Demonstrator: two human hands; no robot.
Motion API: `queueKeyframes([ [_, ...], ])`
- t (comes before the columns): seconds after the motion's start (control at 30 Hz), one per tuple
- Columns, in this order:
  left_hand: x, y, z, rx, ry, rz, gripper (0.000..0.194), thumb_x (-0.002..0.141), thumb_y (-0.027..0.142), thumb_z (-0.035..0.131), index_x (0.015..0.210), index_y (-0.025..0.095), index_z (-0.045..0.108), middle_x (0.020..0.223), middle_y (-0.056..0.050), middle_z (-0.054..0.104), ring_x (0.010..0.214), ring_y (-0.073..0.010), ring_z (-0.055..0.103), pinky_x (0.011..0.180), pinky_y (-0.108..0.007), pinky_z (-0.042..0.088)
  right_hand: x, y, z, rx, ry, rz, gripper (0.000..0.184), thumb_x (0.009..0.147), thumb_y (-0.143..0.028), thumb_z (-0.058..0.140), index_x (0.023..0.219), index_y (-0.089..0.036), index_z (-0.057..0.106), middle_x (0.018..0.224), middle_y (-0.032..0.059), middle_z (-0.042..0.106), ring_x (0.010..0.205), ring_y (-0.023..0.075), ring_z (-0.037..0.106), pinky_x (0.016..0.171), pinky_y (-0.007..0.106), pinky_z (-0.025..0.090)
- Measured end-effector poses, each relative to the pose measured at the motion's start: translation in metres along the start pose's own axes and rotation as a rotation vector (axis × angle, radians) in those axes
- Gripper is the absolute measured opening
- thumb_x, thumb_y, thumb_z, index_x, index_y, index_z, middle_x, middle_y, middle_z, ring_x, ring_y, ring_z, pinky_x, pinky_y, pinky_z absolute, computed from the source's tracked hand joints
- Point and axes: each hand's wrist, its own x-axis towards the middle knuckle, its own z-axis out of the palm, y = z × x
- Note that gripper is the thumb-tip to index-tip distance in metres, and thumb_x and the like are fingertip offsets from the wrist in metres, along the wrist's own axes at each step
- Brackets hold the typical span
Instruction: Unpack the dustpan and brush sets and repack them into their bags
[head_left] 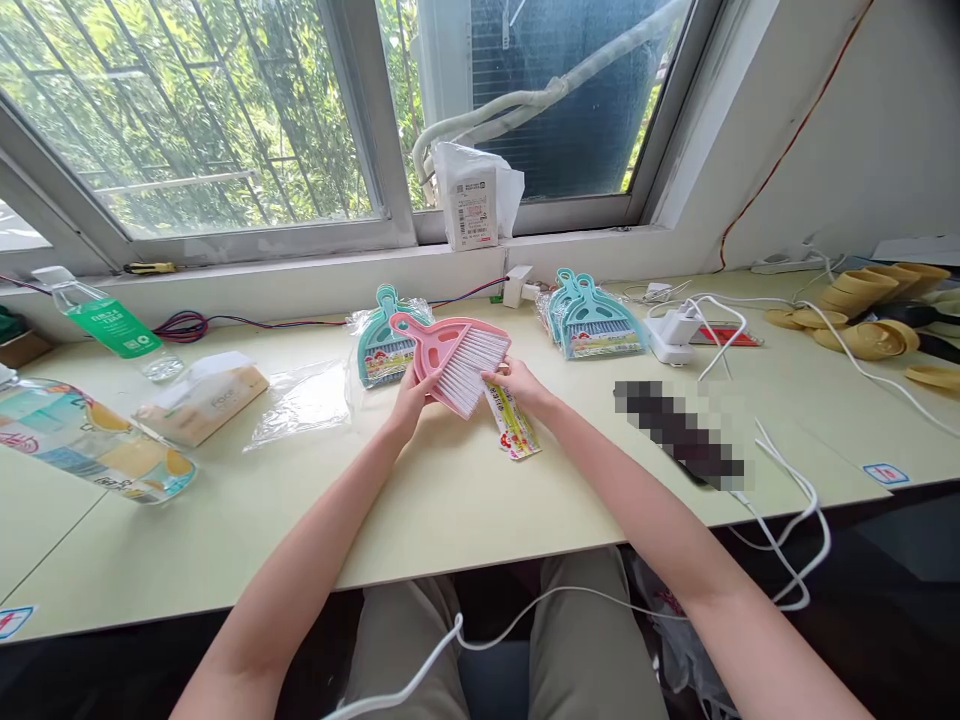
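Observation:
My left hand point(414, 400) is wrapped round the lower left side of a pink dustpan point(431, 345), which has a pink brush with white bristles point(474, 362) nested in it. The set is tilted above the table, handles to the upper left. My right hand point(521, 388) pinches the top of a yellow printed card label point(513, 425) close to the bristle tips; the label hangs down toward the tabletop. Just behind the pink set lies a bagged teal dustpan and brush set point(375, 345). A flat clear plastic bag point(300, 403) rests left of my left hand.
Several bagged teal sets point(592, 320) lie at the back right, beside a white power adapter point(673, 333). A pixelated dark object point(679, 435) and white cables point(806, 510) are at right. Leftward are a tissue pack point(217, 400), a large bottle point(97, 440) and a green-labelled bottle point(112, 325).

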Motion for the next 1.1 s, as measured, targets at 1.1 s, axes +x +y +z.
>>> queueKeyframes([
  [1.1, -0.013, 0.002, 0.028, 0.107, -0.171, 0.18, 0.04, 0.087, 0.047, 0.052, 0.114, 0.019, 0.063, 0.116, -0.006, 0.064, 0.108, -0.0239, 0.058, 0.092, -0.032, 0.043, -0.028, -0.032, 0.015, -1.03, 0.373, -0.47, 0.044, 0.09, -0.033, 0.04, 0.053, -0.02, 0.059, 0.059, 0.0058, 0.058, 0.066, 0.0193, 0.051, 0.072, 0.033, 0.035],
])
